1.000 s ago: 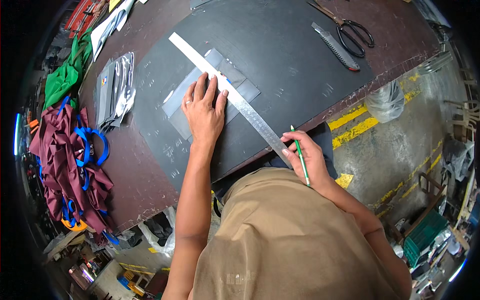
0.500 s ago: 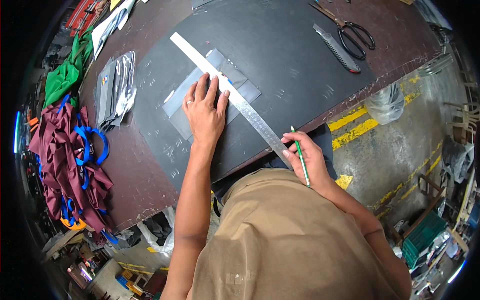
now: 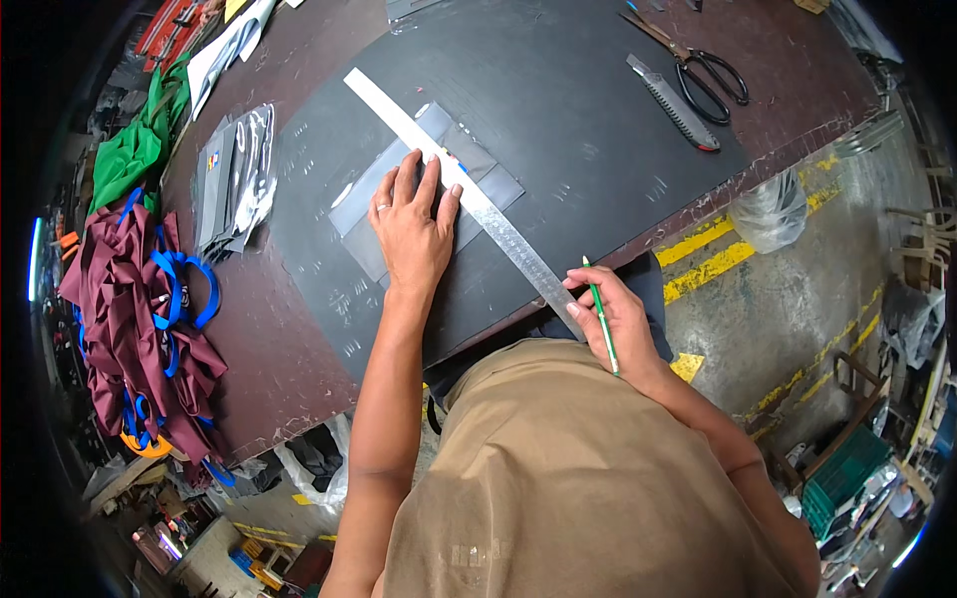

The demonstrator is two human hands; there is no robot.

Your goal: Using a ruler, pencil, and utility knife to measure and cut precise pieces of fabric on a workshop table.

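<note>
Grey fabric pieces (image 3: 419,194) lie mid-table on a black mat (image 3: 598,130). As a second ago, the left hand (image 3: 411,227) presses flat, fingers spread, on a steel ruler (image 3: 469,194); the right hand (image 3: 616,321) pinches a green pencil (image 3: 601,317) at the near edge.

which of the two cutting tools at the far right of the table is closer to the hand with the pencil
The utility knife, the straight grey one with a red tip. It lies nearer the right hand than the black-handled scissors, which sit beyond it toward the table's far edge.

Left hand (image 3: 411,231) lies flat, fingers spread, arm stretched forward. Right hand (image 3: 620,321) is curled closed, wrist bent, near the table's edge.
</note>
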